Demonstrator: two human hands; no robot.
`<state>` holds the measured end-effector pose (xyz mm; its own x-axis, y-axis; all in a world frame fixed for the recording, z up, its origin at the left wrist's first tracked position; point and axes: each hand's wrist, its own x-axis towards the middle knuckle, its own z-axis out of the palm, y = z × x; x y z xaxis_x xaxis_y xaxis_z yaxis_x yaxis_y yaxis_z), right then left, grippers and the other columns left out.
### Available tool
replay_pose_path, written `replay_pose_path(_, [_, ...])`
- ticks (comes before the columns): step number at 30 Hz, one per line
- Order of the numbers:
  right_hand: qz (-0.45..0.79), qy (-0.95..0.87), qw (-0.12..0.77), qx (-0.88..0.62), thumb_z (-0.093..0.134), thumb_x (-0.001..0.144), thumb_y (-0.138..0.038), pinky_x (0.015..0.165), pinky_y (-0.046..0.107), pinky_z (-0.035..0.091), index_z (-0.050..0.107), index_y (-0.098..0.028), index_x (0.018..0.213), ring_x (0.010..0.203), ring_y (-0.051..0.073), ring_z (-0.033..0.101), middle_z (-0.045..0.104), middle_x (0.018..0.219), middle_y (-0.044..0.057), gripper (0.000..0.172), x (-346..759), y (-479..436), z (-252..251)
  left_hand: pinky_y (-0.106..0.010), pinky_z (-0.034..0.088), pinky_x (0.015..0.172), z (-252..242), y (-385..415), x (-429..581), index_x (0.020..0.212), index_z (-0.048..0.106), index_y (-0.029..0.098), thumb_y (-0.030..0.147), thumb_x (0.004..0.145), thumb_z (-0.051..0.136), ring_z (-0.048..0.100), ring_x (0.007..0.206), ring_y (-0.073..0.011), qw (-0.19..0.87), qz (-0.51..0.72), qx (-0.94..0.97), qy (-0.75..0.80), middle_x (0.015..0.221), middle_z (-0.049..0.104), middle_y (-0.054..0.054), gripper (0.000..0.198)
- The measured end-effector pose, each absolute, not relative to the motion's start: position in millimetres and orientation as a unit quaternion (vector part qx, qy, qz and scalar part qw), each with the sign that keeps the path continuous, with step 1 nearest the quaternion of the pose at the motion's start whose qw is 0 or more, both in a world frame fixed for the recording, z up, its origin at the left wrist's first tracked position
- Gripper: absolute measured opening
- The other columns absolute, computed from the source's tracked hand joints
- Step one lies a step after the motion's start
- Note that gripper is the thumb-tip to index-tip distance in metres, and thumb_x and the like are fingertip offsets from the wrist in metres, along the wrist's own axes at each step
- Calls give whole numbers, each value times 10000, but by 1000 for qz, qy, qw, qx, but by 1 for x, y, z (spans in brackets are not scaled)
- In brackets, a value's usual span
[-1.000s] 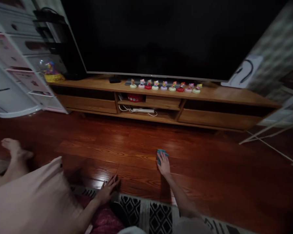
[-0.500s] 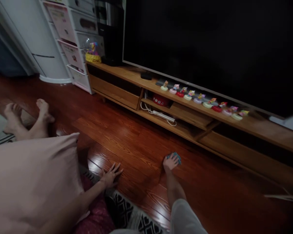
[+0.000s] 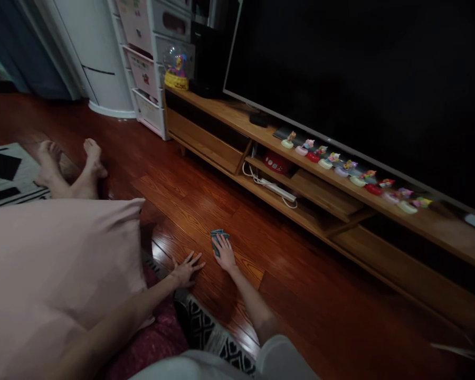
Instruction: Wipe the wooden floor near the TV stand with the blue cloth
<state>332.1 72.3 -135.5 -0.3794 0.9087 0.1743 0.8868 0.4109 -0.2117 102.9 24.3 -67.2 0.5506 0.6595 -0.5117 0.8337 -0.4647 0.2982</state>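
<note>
Glossy reddish wooden floor [image 3: 200, 195] stretches away from the edge of a patterned rug [image 3: 201, 323]. Nearest, at the left, a pale pink cushion [image 3: 59, 253] fills the corner of the view. Just past the rug's edge, the left hand [image 3: 187, 270] is unclenched and holds nothing, fingers spread and apparently resting on the boards. A little farther out and to its right, the right hand [image 3: 224, 254] lies palm down, fingers extended over a blue-green cloth [image 3: 217, 232]; whether the fingertips also pinch it, I cannot tell. That cloth is folded on the bare floor, between the rug's edge and the low wooden cabinet [image 3: 209, 145]. To handle it well, even pressure through the whole palm would probably keep the folds from bunching, the left arm would serve best as a steady prop, and strokes along the boards should slide most smoothly. Farther off, small figurines [image 3: 346, 168] line the cabinet top's front edge, before a dark television [image 3: 352, 89].
</note>
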Motion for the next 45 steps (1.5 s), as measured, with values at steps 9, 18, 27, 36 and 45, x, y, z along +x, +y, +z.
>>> replay_pose_path(9, [5,-573,172,-801,247,957,-379,1146,504,223,371,-172,1489,1471,256,160,314,1567,109,584,463,23,-139,-834,119,981,-79,26,102,1490,281,401,283,739,691,-16,1460,-442,303,-120,828,456,1635,50,-43,864])
replay_pose_path(18, [-30,-489,301,-819,306,927,-376,1114,673,135,264,-184,1533,1480,325,91,215,1594,161,636,404,-4,-164,-834,49,987,-78,25,102,1524,189,365,272,793,631,-6,1464,-417,275,-123,834,461,1629,59,-84,859])
replay_pose_path(27, [147,-763,187,-601,607,822,-340,1183,537,176,237,-243,1539,1484,279,127,204,1606,69,813,256,9,-141,-578,150,1161,-74,30,93,1558,37,206,224,803,491,57,1488,-268,264,-67,834,480,1626,73,-120,881])
replay_pose_path(36, [58,-735,194,-648,397,974,-382,1156,503,288,192,-311,1543,1461,239,221,260,1590,29,610,397,-40,-135,-510,86,1197,-72,26,109,1525,269,205,332,820,547,88,1488,-261,236,-20,882,408,1616,152,-113,769])
replay_pose_path(45, [13,-695,181,-695,356,942,-257,1164,466,305,236,-313,1534,1447,205,268,300,1576,-3,607,412,-59,-156,-538,59,1196,-99,16,152,1538,236,243,544,848,539,53,1490,-293,182,-11,870,459,1621,113,-92,812])
